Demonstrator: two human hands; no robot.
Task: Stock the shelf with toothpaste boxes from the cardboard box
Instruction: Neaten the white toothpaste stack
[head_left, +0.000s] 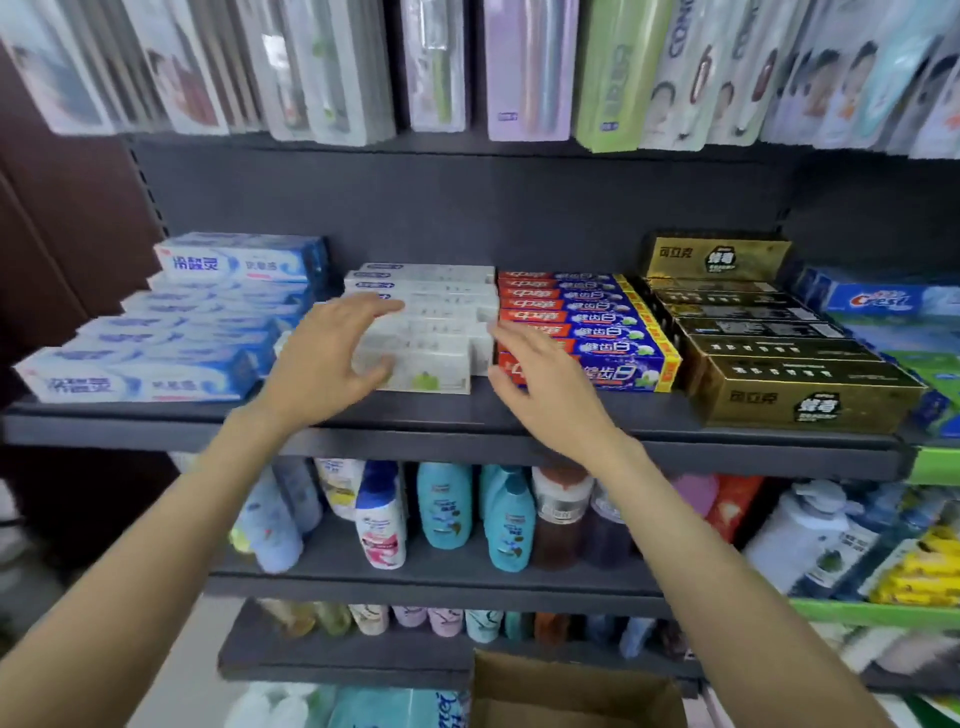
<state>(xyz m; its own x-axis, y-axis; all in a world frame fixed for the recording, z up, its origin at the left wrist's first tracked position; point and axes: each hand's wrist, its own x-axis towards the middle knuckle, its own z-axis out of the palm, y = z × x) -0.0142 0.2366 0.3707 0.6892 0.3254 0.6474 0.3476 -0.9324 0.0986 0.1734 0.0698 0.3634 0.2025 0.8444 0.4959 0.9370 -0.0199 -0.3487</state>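
Two bare forearms of ours reach up from the bottom of the view, and between them, nearest to us, sits the open cardboard box (566, 693), its flap just below the lowest shelf. Above it we pass a row of small pastel bottles (410, 621), then a shelf of shampoo bottles (444, 506).

Our left hand (324, 358) is spread, fingers apart and relaxed, its grip around nothing; the thumb lies near the front face of the foremost white toothpaste box (421, 371), and whether it touches we cannot tell through the blur. Our right hand (543, 382) is likewise loose, fingers straight and apart, hovering at the seam between the white boxes and the red-and-blue toothpaste boxes (587, 322).

The toothpaste boxes lie flat on the dark shelf (467, 415), long axes running left to right, ranked one behind another from the front edge to the back panel. The white rank (431, 291) stands in the middle, with blue-and-white boxes (171, 338) to its left and gold boxes (769, 353) beyond the red ones; Crest boxes (888, 306) sit at the far right.

Farthest up, toothbrush packs (524, 67) hang in a row.
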